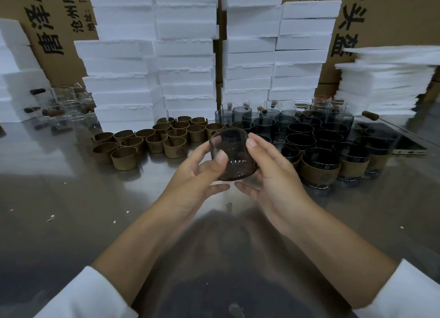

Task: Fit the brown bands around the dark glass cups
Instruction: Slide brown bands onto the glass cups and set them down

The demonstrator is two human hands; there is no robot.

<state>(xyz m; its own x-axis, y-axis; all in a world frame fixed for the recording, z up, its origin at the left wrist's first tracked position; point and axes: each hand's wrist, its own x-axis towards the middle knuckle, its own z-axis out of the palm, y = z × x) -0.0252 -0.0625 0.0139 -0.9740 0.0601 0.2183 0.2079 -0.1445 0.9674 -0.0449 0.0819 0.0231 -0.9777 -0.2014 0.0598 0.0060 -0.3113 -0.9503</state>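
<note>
Midair, left hand (202,172) and right hand (269,172) pinch dark cup (235,151).

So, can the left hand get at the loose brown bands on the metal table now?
Probably yes: the brown bands lie just beyond the left hand, nothing between, though it holds the dark glass cup with the right hand.

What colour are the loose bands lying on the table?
The loose bands are brown; best seen in the head view.
</note>
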